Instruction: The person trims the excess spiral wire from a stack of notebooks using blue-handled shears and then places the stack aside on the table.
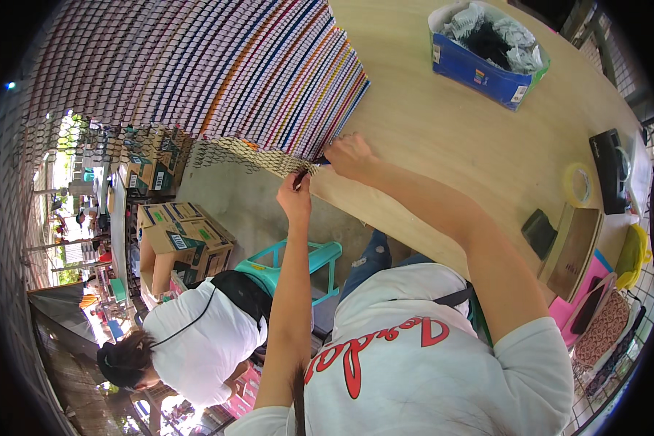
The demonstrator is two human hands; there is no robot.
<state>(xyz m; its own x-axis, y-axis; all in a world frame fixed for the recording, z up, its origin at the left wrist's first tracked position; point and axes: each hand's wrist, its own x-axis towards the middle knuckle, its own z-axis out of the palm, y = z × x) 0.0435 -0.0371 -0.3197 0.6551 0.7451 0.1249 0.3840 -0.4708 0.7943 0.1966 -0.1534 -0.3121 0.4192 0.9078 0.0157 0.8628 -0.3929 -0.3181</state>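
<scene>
left hand (296, 198) pinching dark strip (300, 179) at striped mesh (269, 80) corner; right hand (350, 155) beside mesh, can't tell grip. strip likely light, pliable; pinch ends.

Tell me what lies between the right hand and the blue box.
In the head view, only pale tabletop lies between the right hand and the blue box.

left hand (296, 198) pinches small dark item (301, 176) near striped mesh (269, 80) corner, right hand (349, 155) near table (421, 145) edge
</scene>
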